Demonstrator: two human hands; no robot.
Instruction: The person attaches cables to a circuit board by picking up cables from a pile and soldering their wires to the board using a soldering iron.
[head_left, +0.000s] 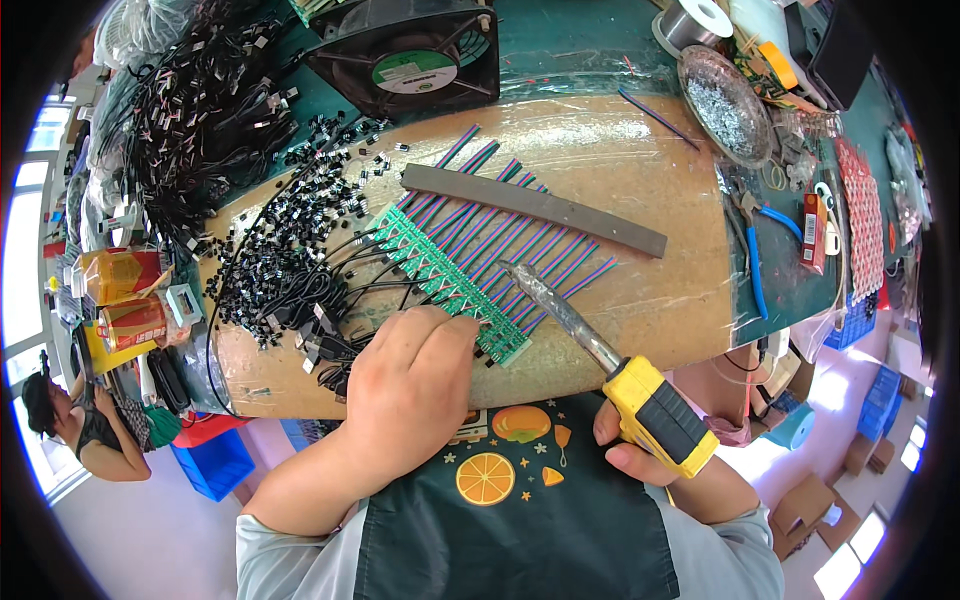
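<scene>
My right hand (640, 460) is wrapped round the yellow-and-black handle of a soldering iron (660, 415). Its metal tip points up and left, over the lower right part of a green circuit-board panel (435, 268). Closed at the panel's near end is my left hand (415, 375); the fingertips face down at the boards, and what they pinch is hidden. Multicoloured ribbon wires (575, 280) run off the panel's right side, and black cables (365, 285) meet its left side. A flat grey-brown bar (535, 207) lies across the ribbon wires.
Loose black connectors (285, 215) and tangled cables (210, 130) heap up at left. A fan (405, 60) stands at the back. A metal dish (725, 105), a solder spool (692, 22), blue-handled pliers (757, 270) and a red box (813, 235) are at right. Another person (95, 425) sits far left.
</scene>
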